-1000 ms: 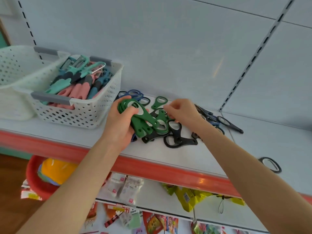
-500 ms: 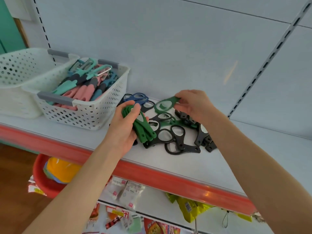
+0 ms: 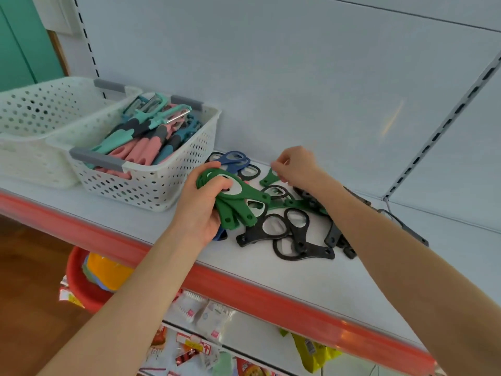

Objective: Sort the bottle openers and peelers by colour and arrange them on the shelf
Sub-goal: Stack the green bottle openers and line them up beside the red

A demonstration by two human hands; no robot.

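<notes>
My left hand (image 3: 199,210) grips a stack of green bottle openers (image 3: 238,204) just above the white shelf (image 3: 311,289). My right hand (image 3: 296,166) pinches one more green opener (image 3: 267,179) near the back wall. Between and below the hands lies a loose pile of black openers (image 3: 290,234). Blue openers (image 3: 234,161) lie behind my left hand, next to the basket. Teal, pink and dark blue peelers (image 3: 146,137) fill the white perforated basket (image 3: 162,185) on the left.
A second white basket (image 3: 32,126) stands further left. One black opener (image 3: 406,226) lies apart at the right by the slotted upright (image 3: 439,126). The shelf has an orange front edge (image 3: 244,291). Packaged goods and a red tub (image 3: 81,283) sit below.
My right hand has carried its green opener back and down toward the shelf. The left hand keeps its green stack. The camera has shifted slightly left.
</notes>
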